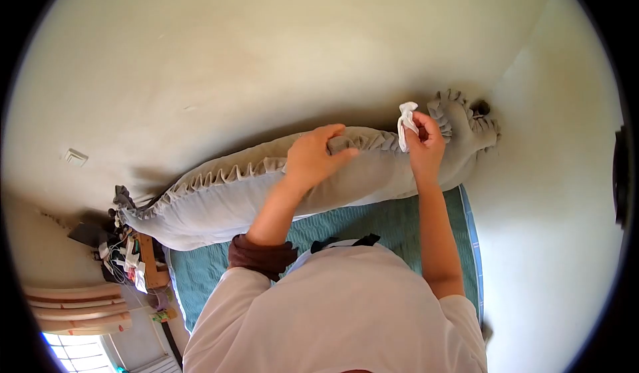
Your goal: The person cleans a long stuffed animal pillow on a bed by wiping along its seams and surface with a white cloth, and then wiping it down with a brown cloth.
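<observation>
2 bare hands over a grey ruffled cover [389,173], 1 of them pinching a white cloth [407,121].
The right hand [426,150] has its thumb and fingers closed on the crumpled white cloth, which stands up from the grip near the right end of the cover, in front of the far wall [266,53]; the left hand [314,157], left of it, is half open, fingers curved and thumb apart, with nothing seen in its grasp, beside the ruffle [266,167] along the cover's top; whether it touches the fabric I cannot tell. A brown cloth [259,256] is bunched around the left forearm. On the near side of the cover lies a green bed mat [346,223]; to the far left, a light switch [76,157] is on the wall.
</observation>
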Motion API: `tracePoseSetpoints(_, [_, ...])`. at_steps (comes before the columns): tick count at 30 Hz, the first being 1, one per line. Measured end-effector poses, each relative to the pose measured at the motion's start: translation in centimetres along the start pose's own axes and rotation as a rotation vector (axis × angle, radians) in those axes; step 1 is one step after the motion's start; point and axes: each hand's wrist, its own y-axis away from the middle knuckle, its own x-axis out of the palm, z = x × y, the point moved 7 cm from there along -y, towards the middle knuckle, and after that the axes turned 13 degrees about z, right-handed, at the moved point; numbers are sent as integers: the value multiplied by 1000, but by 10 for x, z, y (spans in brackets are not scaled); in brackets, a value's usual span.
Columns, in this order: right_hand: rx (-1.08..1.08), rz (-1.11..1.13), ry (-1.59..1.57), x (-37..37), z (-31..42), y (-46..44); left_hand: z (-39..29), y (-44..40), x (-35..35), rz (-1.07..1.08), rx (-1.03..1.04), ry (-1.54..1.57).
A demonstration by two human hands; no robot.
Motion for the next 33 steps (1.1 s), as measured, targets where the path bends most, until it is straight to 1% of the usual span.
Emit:
tracePoseSetpoints(2, [100,-2,-106,5,5,2,-20,1,6,-47,58,-537])
tracePoseSetpoints(3, [86,22,-89,8,6,5,-15,-1,6,-44,65,-539])
tracePoseSetpoints(4, [83,13,-90,10,5,5,6,-6,4,5,6,-233])
tracePoseSetpoints(5, [-15,30,-22,13,12,7,27,-8,5,54,-59,77])
tracePoseSetpoints(6, [-113,51,46,19,23,7,32,-9,3,55,-62,79])
tracePoseSetpoints(8, [-116,56,94,35,33,9,45,-12,4,113,-7,659])
tracePoseSetpoints(9, [-192,133,134,52,51,11,39,-11,1,110,-8,658])
tracePoseSetpoints(10, [-267,208,175,65,63,15,34,-9,0,132,-94,714])
tracePoseSetpoints(11, [-265,209,175,72,60,19,34,-6,3,157,-181,772])
tracePoseSetpoints(12, [-311,275,286,85,53,27,38,-5,3,157,-184,773])
tracePoseSetpoints(13, [-357,338,396,98,45,33,45,-4,3,147,-187,836])
tracePoseSetpoints(14, [-360,340,397,95,32,32,49,-3,2,132,-184,902])
tracePoseSetpoints(16, [-120,349,515,75,-3,21,49,-4,2,121,-164,889])
tracePoseSetpoints(17, [-62,349,452,69,-11,18,49,-4,3,118,-151,876])
tracePoseSetpoints(18, [-59,351,457,69,-2,16,50,-5,3,120,-152,881])
tracePoseSetpoints(20, [-218,336,367,78,42,15,49,-5,3,154,-195,894])
tracePoseSetpoints(21, [-275,400,349,90,52,19,46,-5,4,157,-193,892])
tracePoseSetpoints(22, [-271,394,348,88,48,20,44,-4,3,137,-174,878])
tracePoseSetpoints(24, [-149,428,620,87,20,20,43,-5,3,119,-149,863])
tracePoseSetpoints(26, [-79,362,658,55,-6,14,42,-4,-2,76,-60,710])
tracePoseSetpoints(27, [-54,337,675,42,-11,10,40,-2,-8,56,-61,712])
tracePoseSetpoints(29, [-106,220,645,19,-1,4,21,6,-38,-28,21,541])
tracePoseSetpoints(30, [-110,236,641,22,4,3,18,15,-54,-42,14,544])
tracePoseSetpoints(32, [-155,104,452,17,21,-1,0,35,-92,-123,57,-116])
tracePoseSetpoints(33, [-174,119,438,23,35,0,-9,45,-94,-152,115,-184])
